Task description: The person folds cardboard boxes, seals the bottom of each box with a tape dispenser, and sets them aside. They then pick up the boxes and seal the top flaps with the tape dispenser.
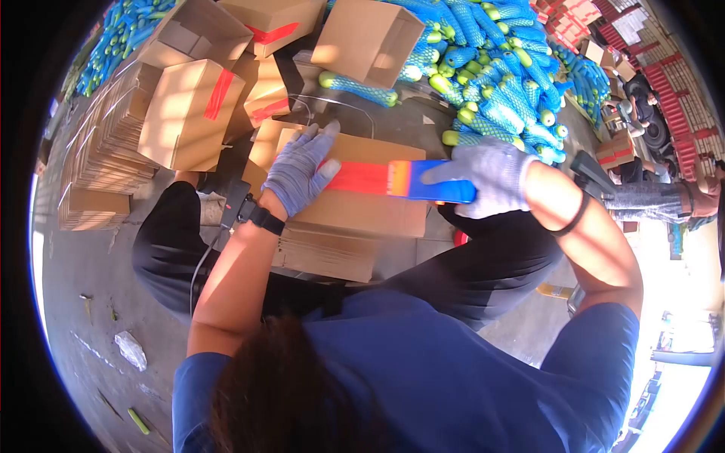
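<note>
A strip of red packing tape [359,178] lies across the top of a cardboard box [370,214] in front of my lap. My left hand [303,170], in a grey knit glove, rests on the box at the tape's left end, fingers stretched out. My right hand [487,180], gloved as well, is closed round a blue and orange tape dispenser [438,181] near the box's right side. The tape runs from the dispenser to my left hand. Below the box are flattened cardboard sheets [325,255].
Several taped boxes [185,113] and a stack of flattened cartons [109,143] stand at the left. An open box [368,41] is ahead. Green vegetables in blue netting [495,83] are heaped at the far right. Other people [642,106] are at the right edge.
</note>
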Demonstrator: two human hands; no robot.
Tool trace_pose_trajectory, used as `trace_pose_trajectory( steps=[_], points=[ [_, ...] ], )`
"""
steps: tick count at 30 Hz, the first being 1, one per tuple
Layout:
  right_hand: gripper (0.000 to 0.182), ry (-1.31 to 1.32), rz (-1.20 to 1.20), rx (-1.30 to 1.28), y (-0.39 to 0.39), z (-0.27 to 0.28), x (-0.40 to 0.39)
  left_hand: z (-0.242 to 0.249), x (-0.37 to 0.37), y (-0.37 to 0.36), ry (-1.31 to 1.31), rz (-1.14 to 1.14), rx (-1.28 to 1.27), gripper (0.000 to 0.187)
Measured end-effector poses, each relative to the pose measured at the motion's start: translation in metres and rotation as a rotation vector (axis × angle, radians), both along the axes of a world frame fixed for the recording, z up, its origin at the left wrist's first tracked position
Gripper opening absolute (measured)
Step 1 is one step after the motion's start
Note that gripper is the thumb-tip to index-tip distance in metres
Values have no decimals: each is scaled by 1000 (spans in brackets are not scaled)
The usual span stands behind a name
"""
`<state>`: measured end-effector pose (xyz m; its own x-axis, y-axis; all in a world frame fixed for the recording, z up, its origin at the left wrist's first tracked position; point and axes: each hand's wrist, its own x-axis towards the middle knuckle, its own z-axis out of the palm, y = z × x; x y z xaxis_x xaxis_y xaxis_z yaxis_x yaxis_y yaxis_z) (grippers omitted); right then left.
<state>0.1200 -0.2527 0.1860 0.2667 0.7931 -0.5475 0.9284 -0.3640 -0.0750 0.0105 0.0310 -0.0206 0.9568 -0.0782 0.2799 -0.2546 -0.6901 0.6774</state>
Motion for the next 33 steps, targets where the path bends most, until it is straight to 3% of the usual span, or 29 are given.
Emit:
trace_pose_trajectory(
  steps=[1,5,7,9,11,13,15,16,17,21,23,24,25,29,33],
  points=[
    [54,-5,1,-7,-26,1,7,7,-1,-6,91,42,617,75],
    [58,-149,-43,-130,-115,9,28,20,-3,-17,73,77,643,72],
    [71,-124,-123,-244,-133,8,33,22,-2,-17,68,54,652,74],
    [71,-41,-136,-136,-148,-8,41,24,-3,-19,92,73,659,75],
    [70,1,-226,-327,-134,-20,44,20,-3,-18,57,66,688,78],
    [69,11,-137,-270,-126,-49,55,19,-3,-18,64,85,706,79],
    [68,54,-158,-269,-106,-65,59,19,-3,-17,66,78,711,79],
    [68,155,-250,-336,-105,-99,75,19,-3,-18,73,78,709,80],
    [66,161,-61,-205,-90,-101,70,20,-2,-18,72,69,714,80],
    [52,239,12,-160,-32,-175,72,26,-3,-24,87,48,750,81],
    [42,287,-358,-591,16,-138,48,26,-1,-30,88,42,757,82],
    [41,266,-395,-637,23,-145,46,23,1,-37,114,41,728,82],
    [41,240,-381,-617,20,-164,44,21,2,-47,137,40,704,82],
    [40,119,-326,-459,6,-237,48,41,6,-137,164,-336,521,74],
    [39,118,-334,-360,-1,-258,49,16,12,-167,6,-355,532,75]
  ],
)
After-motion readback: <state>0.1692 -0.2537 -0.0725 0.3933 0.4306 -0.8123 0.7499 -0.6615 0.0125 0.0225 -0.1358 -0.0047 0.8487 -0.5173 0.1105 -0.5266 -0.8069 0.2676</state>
